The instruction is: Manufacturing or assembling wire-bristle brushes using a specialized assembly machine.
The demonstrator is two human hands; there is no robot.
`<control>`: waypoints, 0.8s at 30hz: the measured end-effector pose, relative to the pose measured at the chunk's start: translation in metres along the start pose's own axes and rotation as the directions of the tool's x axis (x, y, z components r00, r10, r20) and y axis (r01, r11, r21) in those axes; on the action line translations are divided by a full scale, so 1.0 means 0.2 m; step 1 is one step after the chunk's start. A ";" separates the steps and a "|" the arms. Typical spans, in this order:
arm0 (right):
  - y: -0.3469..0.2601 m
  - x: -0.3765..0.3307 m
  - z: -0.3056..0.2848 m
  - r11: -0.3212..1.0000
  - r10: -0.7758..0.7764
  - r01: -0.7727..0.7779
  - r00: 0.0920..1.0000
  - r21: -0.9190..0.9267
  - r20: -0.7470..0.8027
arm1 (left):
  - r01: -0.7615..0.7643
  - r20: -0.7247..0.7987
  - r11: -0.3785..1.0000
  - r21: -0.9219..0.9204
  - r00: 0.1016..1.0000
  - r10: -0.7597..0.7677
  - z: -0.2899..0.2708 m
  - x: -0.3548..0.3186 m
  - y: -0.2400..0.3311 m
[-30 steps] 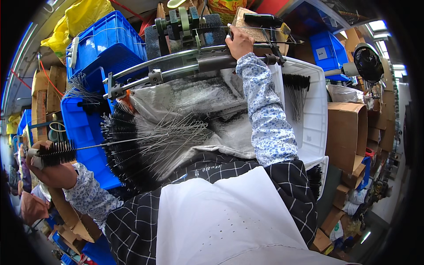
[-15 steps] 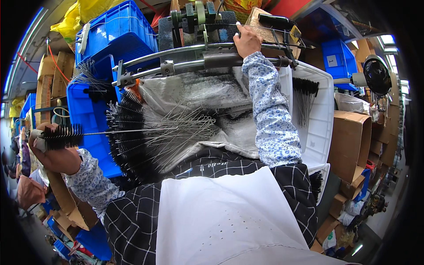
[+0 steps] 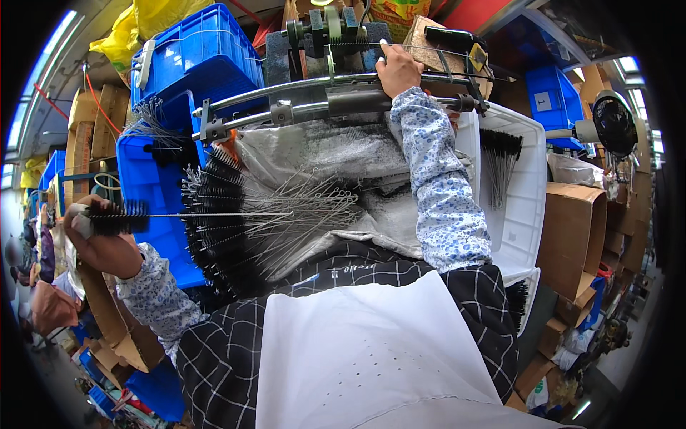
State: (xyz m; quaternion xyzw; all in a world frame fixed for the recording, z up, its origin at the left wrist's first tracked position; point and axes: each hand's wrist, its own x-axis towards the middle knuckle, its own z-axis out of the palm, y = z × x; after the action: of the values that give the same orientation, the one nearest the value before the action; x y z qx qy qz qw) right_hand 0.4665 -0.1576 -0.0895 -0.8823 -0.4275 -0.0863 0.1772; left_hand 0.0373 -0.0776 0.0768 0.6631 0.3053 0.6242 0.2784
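At the left, my left hand (image 3: 103, 239) is closed around the bristle end of a black wire brush (image 3: 189, 214). The brush's twisted stem points right and ends in a small loop over a fanned pile of similar brushes (image 3: 221, 222) on a grey cloth across my lap. Up at the machine (image 3: 329, 32), my right hand (image 3: 400, 71) has its fingers closed at the thin wire of another bristled brush (image 3: 350, 43). That brush's dark bristles lie beside the machine's wheel. Its wire runs right, past my fingertips.
Metal rails (image 3: 307, 107) cross between me and the machine. A blue crate (image 3: 193, 53) stands far left, with a blue bin (image 3: 143, 193) below it. At the right, a white bin (image 3: 525, 179) holds more brushes, near a cardboard box (image 3: 572, 236) and a black fan (image 3: 614, 125).
The whole view has shifted slightly. My left hand and its brush have come a little to the right. My right hand stays at the wire with only a small movement.
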 end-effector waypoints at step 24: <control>0.64 -0.09 -0.61 0.938 -0.313 0.309 0.950 0.158 -0.005 | 0.197 0.478 0.919 0.342 0.805 -0.351 0.15 -0.53 0.29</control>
State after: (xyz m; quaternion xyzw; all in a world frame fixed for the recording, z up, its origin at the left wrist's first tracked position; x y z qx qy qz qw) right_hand 0.5564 -0.2920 -0.0126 -0.7878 -0.5687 -0.0706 0.2259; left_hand 0.0672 -0.1952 0.0481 0.7898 0.3936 0.3205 0.3444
